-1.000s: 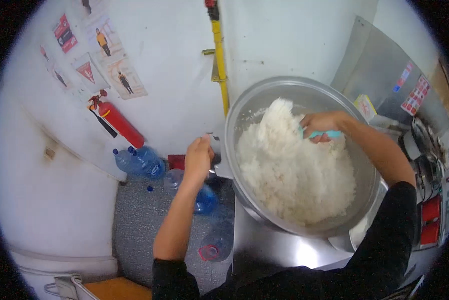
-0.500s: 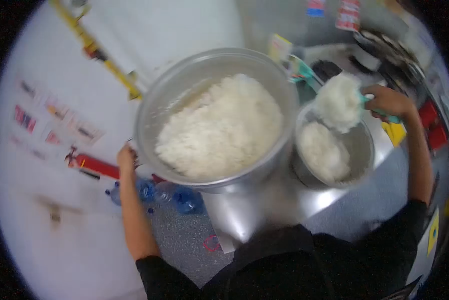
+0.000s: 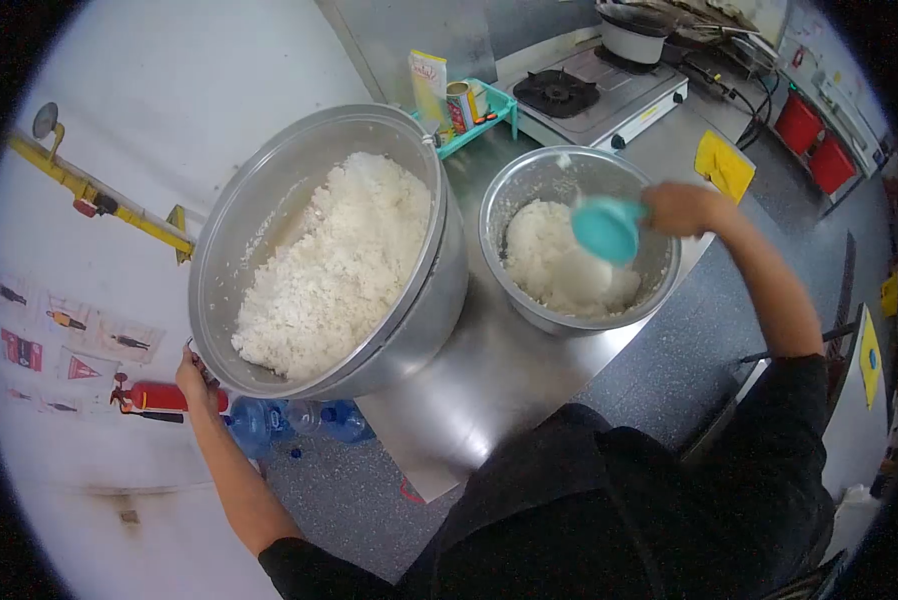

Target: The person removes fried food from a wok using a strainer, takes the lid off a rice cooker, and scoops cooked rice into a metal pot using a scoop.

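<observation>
A large metal pot (image 3: 452,285) of cooked white rice (image 3: 344,265) tilts toward me on the left. My left hand (image 3: 197,375) is closed on the side handle at its left rim. To the right, a smaller metal pot (image 3: 544,318) holds a mound of rice (image 3: 549,250). Over that mound, my right hand (image 3: 681,210) grips a turquoise plastic scoop (image 3: 606,230), which is slightly blurred and tipped with its underside toward me. A white lump of rice (image 3: 581,275) lies just below the scoop.
Both pots are on a steel table (image 3: 439,400). Behind them are a gas stove (image 3: 609,95) and a turquoise tray (image 3: 514,108) with packets and a can. A yellow cloth (image 3: 724,165) lies at the right edge. Blue water bottles (image 3: 254,425) and a fire extinguisher (image 3: 159,396) are at left.
My right hand has lowered the scoop and turned it over above the smaller pot; the heaped rice has left it. My left hand stays on the large pot's handle. The view has shifted.
</observation>
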### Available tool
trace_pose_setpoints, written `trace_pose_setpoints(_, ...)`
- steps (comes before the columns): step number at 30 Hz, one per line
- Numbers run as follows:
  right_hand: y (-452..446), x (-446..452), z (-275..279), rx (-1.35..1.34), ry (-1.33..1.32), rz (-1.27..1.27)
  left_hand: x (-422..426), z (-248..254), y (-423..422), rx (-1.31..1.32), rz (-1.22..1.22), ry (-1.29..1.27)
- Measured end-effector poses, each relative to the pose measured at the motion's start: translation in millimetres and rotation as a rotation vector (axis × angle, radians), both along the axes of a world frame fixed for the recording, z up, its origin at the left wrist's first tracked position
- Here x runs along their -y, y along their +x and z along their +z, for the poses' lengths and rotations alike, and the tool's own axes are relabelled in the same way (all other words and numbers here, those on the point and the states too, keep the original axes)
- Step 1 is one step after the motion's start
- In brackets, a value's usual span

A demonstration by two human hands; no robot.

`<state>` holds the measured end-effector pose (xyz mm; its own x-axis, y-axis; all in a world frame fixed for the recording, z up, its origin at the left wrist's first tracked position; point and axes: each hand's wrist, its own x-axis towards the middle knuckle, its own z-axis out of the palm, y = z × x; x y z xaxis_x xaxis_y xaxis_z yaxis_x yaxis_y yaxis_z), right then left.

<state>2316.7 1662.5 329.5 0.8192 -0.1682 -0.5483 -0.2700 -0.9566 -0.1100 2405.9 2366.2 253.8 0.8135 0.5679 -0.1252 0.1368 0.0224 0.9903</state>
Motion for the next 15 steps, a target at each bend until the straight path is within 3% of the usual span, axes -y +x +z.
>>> trace_pose_setpoints(2, 17.9, 35.2, -118.7, 0.005, -0.183, 0.330, 19.3, 7.2, -6.6, -0.007, 0.042, 0.031)
trace_pose_setpoints(3, 18.2, 39.1, -145.5, 0.006, -0.220, 0.388, 19.8, 7.8, -8.2, 0.003, 0.070, 0.023)
trace_pose_setpoints(7, 19.1, -16.5, -155.1, -0.155, -0.385, 0.360, 22.6, 11.7, -11.2, -0.055, 0.116, 0.103)
trace_pose_setpoints(9, 29.3, -8.0, -143.6, -0.102, -0.432, 0.319, 13.5, 11.4, -13.0, -0.040, 0.057, 0.084)
trace_pose_setpoints(11, 34.2, 25.8, -126.0, 0.227, -0.519, 0.470, 10.4, 9.7, -11.6, -0.029, -0.014, 0.066)
trace_pose_setpoints(12, 36.9, 0.3, -70.6, 0.280, -0.620, 0.285, 9.7, 8.2, -11.0, -0.010, -0.019, 0.104)
trace_pose_setpoints(14, 46.5, -17.6, 13.8, 0.466, -0.706, 0.349, 7.7, 4.6, -8.3, 0.006, -0.005, 0.136)
trace_pose_setpoints(15, 57.1, -36.6, 51.9, 0.430, -0.730, 0.338, 8.0, 3.0, -6.2, 0.018, 0.001, 0.179)
